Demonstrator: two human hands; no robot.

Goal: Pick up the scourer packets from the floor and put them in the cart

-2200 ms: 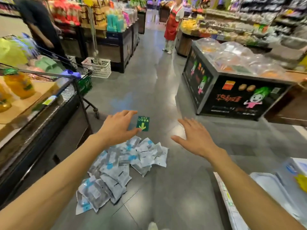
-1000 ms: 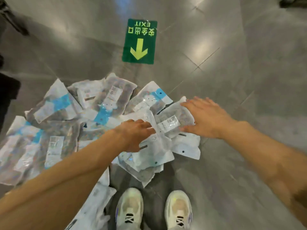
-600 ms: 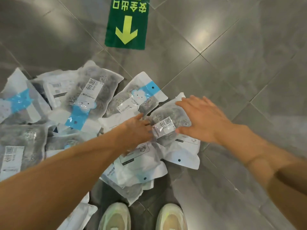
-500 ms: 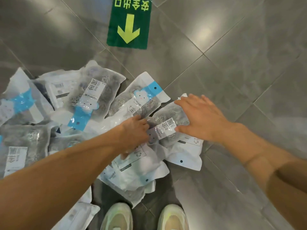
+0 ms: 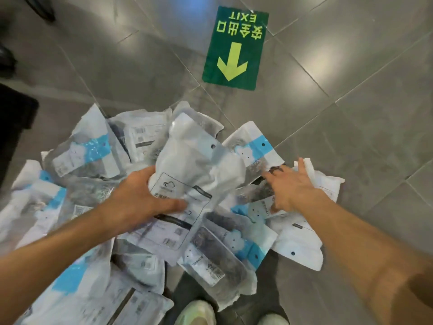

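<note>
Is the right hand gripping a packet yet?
No, the right hand lies open with fingers spread over the pile, while the left hand grips a packet.

Scourer packets [image 5: 196, 165]: a dozen or so, overlapping. Hands: two. Shoes [image 5: 195, 313]: two. Exit sign [image 5: 234, 46]: one.

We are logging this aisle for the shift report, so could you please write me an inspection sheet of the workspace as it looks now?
Surface: grey tiled floor, glossy, with light reflections.
Job's things: pile of scourer packets overlapping on the floor; one raised packet is in the left hand; the cart is not in view.
Clutter: nothing seen.
Grippers: left hand grips the raised packet's lower end, thumb across its printed face; right hand has fingers spread, over the packets at the pile's right edge.
Cables: nothing seen.
Surroundings: green EXIT floor sticker with arrow beyond the pile; the person's pale shoes at the bottom edge; dark shapes at the left edge, unclear.
</note>
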